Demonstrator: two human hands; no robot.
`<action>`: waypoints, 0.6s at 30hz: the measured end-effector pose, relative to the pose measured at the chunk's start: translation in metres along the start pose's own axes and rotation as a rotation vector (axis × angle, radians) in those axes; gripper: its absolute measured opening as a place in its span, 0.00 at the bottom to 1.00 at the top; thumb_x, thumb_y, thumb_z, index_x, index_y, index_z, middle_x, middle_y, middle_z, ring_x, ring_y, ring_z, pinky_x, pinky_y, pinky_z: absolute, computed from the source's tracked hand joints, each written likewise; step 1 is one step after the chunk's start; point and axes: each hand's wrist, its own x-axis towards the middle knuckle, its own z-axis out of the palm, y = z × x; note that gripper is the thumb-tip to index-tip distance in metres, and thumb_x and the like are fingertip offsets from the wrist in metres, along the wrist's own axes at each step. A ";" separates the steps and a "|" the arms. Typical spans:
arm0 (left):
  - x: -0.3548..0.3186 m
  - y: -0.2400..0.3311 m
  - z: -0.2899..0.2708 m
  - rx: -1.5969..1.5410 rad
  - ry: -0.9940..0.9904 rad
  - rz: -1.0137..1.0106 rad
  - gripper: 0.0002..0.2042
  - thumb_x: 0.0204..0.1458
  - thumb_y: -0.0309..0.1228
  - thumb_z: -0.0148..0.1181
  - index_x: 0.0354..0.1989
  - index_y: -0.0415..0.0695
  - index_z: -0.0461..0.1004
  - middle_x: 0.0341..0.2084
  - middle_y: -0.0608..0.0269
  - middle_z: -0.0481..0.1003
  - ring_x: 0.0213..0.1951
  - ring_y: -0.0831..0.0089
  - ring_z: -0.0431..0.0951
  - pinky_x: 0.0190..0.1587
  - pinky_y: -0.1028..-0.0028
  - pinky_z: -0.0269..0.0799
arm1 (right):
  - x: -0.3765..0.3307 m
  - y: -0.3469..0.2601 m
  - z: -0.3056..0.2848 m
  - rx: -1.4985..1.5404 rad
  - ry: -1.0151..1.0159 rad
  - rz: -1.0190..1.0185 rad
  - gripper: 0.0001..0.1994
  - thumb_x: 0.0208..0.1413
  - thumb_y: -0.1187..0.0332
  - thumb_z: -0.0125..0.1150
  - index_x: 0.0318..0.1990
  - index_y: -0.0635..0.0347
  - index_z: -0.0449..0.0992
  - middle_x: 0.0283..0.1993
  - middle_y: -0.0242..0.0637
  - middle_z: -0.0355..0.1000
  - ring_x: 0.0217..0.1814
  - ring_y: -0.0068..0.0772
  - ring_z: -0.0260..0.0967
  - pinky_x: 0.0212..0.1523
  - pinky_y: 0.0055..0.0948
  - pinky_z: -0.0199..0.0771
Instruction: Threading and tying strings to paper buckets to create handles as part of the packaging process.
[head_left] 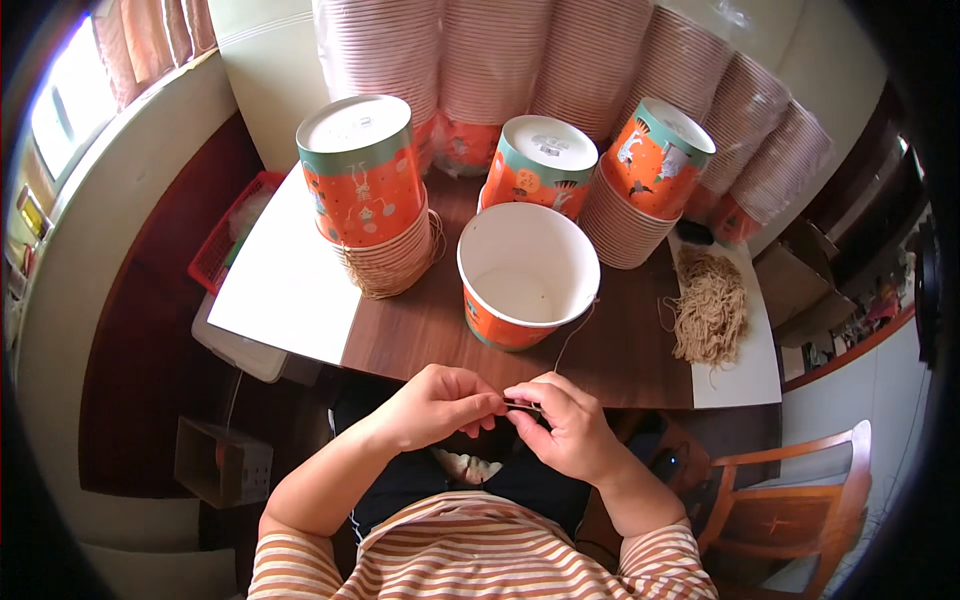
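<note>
We see the left hand (448,405) and right hand (568,425) pinching a thin dark piece (522,407) before the desk (640,345), with string (573,336) trailing from the upright bucket (528,265): work, we judge, begun but unfinished.

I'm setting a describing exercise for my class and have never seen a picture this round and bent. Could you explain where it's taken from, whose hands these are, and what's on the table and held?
A wide fisheye camera on a person's head looks down, so straight edges bend. There is no machine: the bare left hand and right hand are the wearer's own. The right fingers hold a small, thin, dark object, too small to identify; the left fingertips are at its end.

On the brown and white table stand an upright orange-and-green tub, white inside, three stacks of upside-down patterned tubs, a loose heap of tan string and, behind, tall plastic-wrapped stacks of tubs.
</note>
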 end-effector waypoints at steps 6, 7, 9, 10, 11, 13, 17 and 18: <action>-0.006 -0.001 0.008 0.116 0.046 0.051 0.09 0.58 0.31 0.56 0.37 0.36 0.76 0.25 0.67 0.76 0.27 0.84 0.71 0.32 0.82 0.70 | -0.002 -0.003 -0.003 -0.082 -0.039 -0.023 0.09 0.47 0.78 0.63 0.36 0.61 0.72 0.29 0.37 0.69 0.27 0.38 0.70 0.27 0.32 0.72; -0.008 0.002 0.010 0.137 0.074 0.063 0.09 0.57 0.30 0.57 0.37 0.36 0.76 0.25 0.67 0.76 0.27 0.84 0.71 0.31 0.82 0.70 | -0.003 -0.002 -0.004 -0.106 -0.039 -0.032 0.08 0.46 0.78 0.64 0.35 0.60 0.73 0.28 0.36 0.68 0.26 0.38 0.70 0.27 0.33 0.71; -0.009 0.002 0.013 0.157 0.101 0.072 0.09 0.57 0.30 0.57 0.36 0.35 0.76 0.25 0.68 0.76 0.27 0.84 0.71 0.30 0.82 0.70 | -0.002 -0.003 -0.004 -0.118 -0.021 -0.059 0.08 0.46 0.78 0.64 0.35 0.60 0.73 0.27 0.36 0.68 0.26 0.38 0.70 0.26 0.32 0.71; -0.010 0.001 0.013 0.182 0.115 0.109 0.08 0.56 0.29 0.58 0.35 0.35 0.76 0.25 0.68 0.76 0.26 0.84 0.71 0.30 0.81 0.70 | -0.002 -0.003 -0.003 -0.130 -0.005 -0.085 0.08 0.46 0.78 0.64 0.34 0.60 0.73 0.27 0.36 0.68 0.25 0.37 0.70 0.26 0.32 0.71; -0.010 0.001 0.014 0.206 0.129 0.147 0.08 0.56 0.28 0.58 0.35 0.35 0.76 0.25 0.68 0.76 0.26 0.84 0.71 0.29 0.81 0.70 | -0.002 -0.003 -0.003 -0.130 -0.004 -0.085 0.08 0.46 0.78 0.64 0.34 0.60 0.73 0.27 0.36 0.68 0.25 0.37 0.70 0.26 0.32 0.71; -0.011 0.002 0.015 0.221 0.142 0.181 0.07 0.55 0.28 0.59 0.35 0.35 0.76 0.24 0.67 0.76 0.25 0.83 0.72 0.29 0.80 0.71 | -0.002 -0.003 -0.003 -0.153 0.015 -0.120 0.09 0.45 0.78 0.64 0.35 0.61 0.73 0.27 0.36 0.68 0.25 0.37 0.70 0.25 0.32 0.71; -0.013 0.013 0.018 0.468 0.179 0.341 0.06 0.52 0.26 0.61 0.33 0.36 0.76 0.23 0.62 0.76 0.25 0.78 0.75 0.28 0.78 0.71 | -0.003 -0.005 -0.005 -0.155 0.050 -0.126 0.10 0.44 0.79 0.65 0.36 0.61 0.72 0.28 0.36 0.69 0.26 0.37 0.70 0.25 0.31 0.72; -0.013 0.014 0.018 0.470 0.180 0.343 0.06 0.52 0.26 0.61 0.33 0.36 0.76 0.23 0.62 0.76 0.25 0.78 0.75 0.28 0.78 0.71 | -0.003 -0.005 -0.006 -0.166 0.043 -0.152 0.11 0.44 0.79 0.65 0.36 0.62 0.72 0.29 0.36 0.69 0.26 0.36 0.70 0.26 0.31 0.72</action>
